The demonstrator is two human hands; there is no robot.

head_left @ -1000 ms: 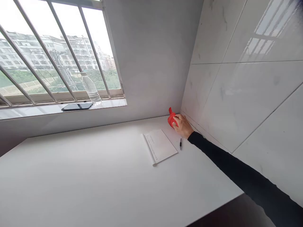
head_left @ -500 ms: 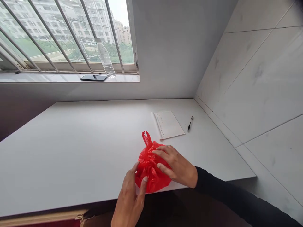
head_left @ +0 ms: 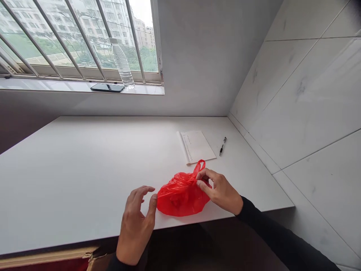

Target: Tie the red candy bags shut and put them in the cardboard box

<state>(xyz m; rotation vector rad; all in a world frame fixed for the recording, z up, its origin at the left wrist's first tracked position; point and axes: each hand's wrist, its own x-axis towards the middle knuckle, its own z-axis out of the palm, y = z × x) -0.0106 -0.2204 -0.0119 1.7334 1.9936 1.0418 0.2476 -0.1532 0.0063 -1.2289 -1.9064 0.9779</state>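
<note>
A red plastic bag point(head_left: 180, 199), gathered at the top with a handle loop standing up, lies near the front edge of the white table point(head_left: 93, 169). My right hand point(head_left: 216, 188) pinches the bag's gathered neck at its right side, just below the loop. To the left of the bag is my left hand point(head_left: 138, 214), its fingers curved and apart, with the thumb close to the bag's left side. Whether that thumb touches the plastic I cannot tell. What the bag contains is hidden.
Behind the bag lies a notebook point(head_left: 199, 146), with a black pen point(head_left: 223, 146) to its right. A phone point(head_left: 107, 87) and a clear bottle point(head_left: 123, 66) are on the sill of the barred window. A tiled wall point(head_left: 316, 98) borders the table on the right.
The bag has been turned, so its loop has swung from the left to the right. My right hand has closed on the neck, and my left hand has moved left, away from the bag.
</note>
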